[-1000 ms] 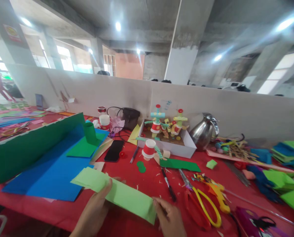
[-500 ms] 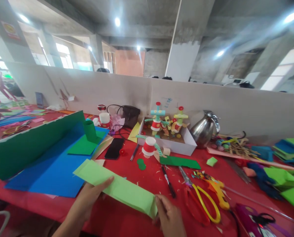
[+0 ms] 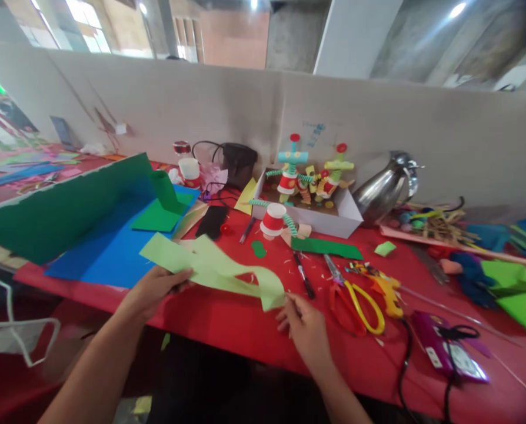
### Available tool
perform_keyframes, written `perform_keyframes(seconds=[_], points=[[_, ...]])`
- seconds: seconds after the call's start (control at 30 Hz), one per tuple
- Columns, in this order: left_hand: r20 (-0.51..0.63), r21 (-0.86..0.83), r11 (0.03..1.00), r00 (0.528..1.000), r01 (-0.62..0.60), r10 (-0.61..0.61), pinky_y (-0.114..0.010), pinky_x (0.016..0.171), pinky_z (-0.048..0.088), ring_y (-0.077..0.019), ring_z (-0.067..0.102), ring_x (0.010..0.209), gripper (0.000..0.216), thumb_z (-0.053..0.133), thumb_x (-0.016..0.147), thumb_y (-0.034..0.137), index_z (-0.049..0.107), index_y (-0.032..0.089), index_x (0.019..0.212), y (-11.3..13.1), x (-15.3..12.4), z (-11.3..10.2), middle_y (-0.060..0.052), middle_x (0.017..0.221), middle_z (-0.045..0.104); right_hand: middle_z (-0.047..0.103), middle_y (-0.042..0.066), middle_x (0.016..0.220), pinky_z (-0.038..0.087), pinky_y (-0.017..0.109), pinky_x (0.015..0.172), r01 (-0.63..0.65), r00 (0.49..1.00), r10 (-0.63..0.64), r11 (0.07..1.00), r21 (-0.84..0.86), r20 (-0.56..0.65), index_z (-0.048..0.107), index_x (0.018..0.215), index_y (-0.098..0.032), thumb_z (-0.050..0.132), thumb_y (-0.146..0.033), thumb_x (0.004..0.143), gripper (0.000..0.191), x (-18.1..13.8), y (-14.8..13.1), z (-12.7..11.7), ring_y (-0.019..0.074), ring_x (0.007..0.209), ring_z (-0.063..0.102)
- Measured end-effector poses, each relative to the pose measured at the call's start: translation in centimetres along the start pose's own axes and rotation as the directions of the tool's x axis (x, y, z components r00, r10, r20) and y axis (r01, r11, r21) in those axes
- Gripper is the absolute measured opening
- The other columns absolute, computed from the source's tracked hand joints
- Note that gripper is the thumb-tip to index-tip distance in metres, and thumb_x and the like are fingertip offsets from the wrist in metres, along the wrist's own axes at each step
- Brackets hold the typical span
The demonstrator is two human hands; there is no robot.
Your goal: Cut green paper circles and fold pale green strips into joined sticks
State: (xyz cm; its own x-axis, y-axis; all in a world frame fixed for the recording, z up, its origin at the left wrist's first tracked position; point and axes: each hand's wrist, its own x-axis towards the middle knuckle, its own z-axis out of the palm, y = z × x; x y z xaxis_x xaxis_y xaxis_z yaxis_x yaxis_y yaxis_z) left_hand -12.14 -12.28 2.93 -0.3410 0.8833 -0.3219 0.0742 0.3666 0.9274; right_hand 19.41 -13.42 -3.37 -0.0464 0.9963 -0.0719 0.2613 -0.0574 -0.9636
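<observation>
I hold a long light green paper strip [image 3: 210, 268] above the near edge of the red table [image 3: 254, 330]. My left hand [image 3: 150, 288] pinches its left part with thumb on top. At the strip's folded right corner, the fingers of my right hand [image 3: 305, 327] are closed on it. The paper bends and twists between the two hands. Red and yellow scissors [image 3: 355, 294] and a black pen [image 3: 304, 277] lie just right of my right hand.
A large blue sheet [image 3: 108, 253] and green card [image 3: 60, 206] lie at the left, with a black phone [image 3: 212, 221] beside them. A white box [image 3: 329, 215] of paper-cup figures, a steel jug [image 3: 384, 188], a glue gun [image 3: 378, 282] and green paper piles [image 3: 516, 294] fill the back and right.
The view has tilted down and pulled back, so my forearms show. The flat folded strip now sags and twists between my hands, partly opened.
</observation>
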Motion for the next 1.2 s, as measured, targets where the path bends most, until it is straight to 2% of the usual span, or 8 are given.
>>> perform_keyframes(seconds=[0.27,0.47,0.67,0.8,0.97,1.07,1.13,1.2], points=[[-0.117,0.073,0.997,0.993,0.021,-0.012,-0.022,0.043,0.035,-0.011,0.047,0.048,0.038,0.085,0.054,0.049,0.069,0.014,0.053,-1.9,-0.7,-2.2,-0.006,0.05,0.06,0.071,0.006,0.08,0.052,0.028,0.061,0.083,0.996,-0.072,0.967,-0.241,0.054,0.069,0.107,-0.016,0.045,-0.049,0.097,0.042,0.0,-1.1,-0.6,0.015,0.058,0.065],[-0.122,0.118,0.993,0.992,-0.017,0.031,-0.021,0.042,0.033,-0.0108,0.046,0.046,0.039,0.08,0.061,0.05,0.069,0.014,0.053,-3.0,-1.2,-2.1,-0.005,0.047,0.058,0.048,0.01,0.143,0.053,0.041,0.093,0.422,0.896,-0.278,0.775,-0.47,0.347,0.053,0.139,-0.029,0.068,-0.057,0.082,0.065,-0.2,-3.7,0.6,0.027,0.117,0.058],[-0.092,0.211,0.973,0.989,-0.096,0.117,-0.021,0.042,0.03,-0.0102,0.044,0.044,0.037,0.075,0.067,0.049,0.067,0.016,0.054,-2.6,-1.3,-0.4,-0.003,0.045,0.057,0.061,0.014,0.123,0.051,0.048,0.094,0.558,0.83,-0.438,0.648,-0.519,0.346,0.066,0.124,-0.018,0.068,-0.071,0.075,0.073,-2.9,-4.3,2.3,0.0328,0.112,0.055],[-0.088,0.133,0.984,0.988,-0.117,0.13,-0.021,0.042,0.031,-0.01,0.047,0.044,0.034,0.076,0.064,0.046,0.064,0.015,0.06,-2.6,-1.2,0.9,-0.003,0.05,0.061,0.072,0.007,0.099,0.051,0.038,0.086,0.602,0.796,-0.522,0.626,-0.496,0.308,0.072,0.108,-0.019,0.054,-0.027,0.096,0.023,-3.2,-3.1,2.7,0.0236,0.092,0.061],[-0.186,0.076,0.981,0.964,-0.18,0.191,-0.024,0.046,0.041,-0.0137,0.056,0.05,0.034,0.075,0.069,0.043,0.064,0.016,0.087,-3.3,-1.0,1.6,-0.003,0.064,0.065,0.071,0.003,0.071,0.046,0.027,0.06,0.369,0.929,-0.347,0.829,-0.42,0.132,0.073,0.089,-0.018,0.057,-0.028,0.094,0.019,-2.2,-2.3,1.6,0.0166,0.061,0.062],[-0.333,0.29,0.901,0.849,-0.322,0.411,-0.041,0.075,0.056,-0.0278,0.068,0.091,0.054,0.07,0.079,0.042,0.057,0.016,0.124,-3.8,-2.4,3.0,-0.015,0.107,0.069,0.072,0.002,0.07,0.043,0.025,0.054,0.276,0.961,-0.251,0.873,-0.402,0.116,0.074,0.093,-0.018,0.06,-0.032,0.091,0.02,-1.9,-2.5,1.2,0.0158,0.055,0.062],[-0.375,0.572,0.718,0.652,-0.396,0.659,-0.057,0.106,0.042,-0.0377,0.049,0.131,0.066,0.07,0.082,0.039,0.047,0.015,0.139,-4.4,-4.3,4.8,-0.023,0.142,0.05,0.073,0.002,0.072,0.043,0.024,0.055,0.261,0.965,-0.228,0.885,-0.385,0.131,0.074,0.096,-0.018,0.06,-0.032,0.091,0.021,-1.7,-2.8,1.1,0.0159,0.056,0.063],[-0.185,0.759,0.464,0.533,-0.457,0.826,-0.064,0.116,0.025,-0.0404,0.034,0.143,0.053,0.069,0.084,0.031,0.055,0.016,0.133,-5.1,-6.4,7.0,-0.021,0.15,0.044,0.073,0.001,0.071,0.043,0.024,0.055,0.251,0.967,-0.213,0.891,-0.379,0.138,0.073,0.099,-0.019,0.059,-0.032,0.091,0.021,-1.6,-2.9,1.1,0.0157,0.055,0.063]])
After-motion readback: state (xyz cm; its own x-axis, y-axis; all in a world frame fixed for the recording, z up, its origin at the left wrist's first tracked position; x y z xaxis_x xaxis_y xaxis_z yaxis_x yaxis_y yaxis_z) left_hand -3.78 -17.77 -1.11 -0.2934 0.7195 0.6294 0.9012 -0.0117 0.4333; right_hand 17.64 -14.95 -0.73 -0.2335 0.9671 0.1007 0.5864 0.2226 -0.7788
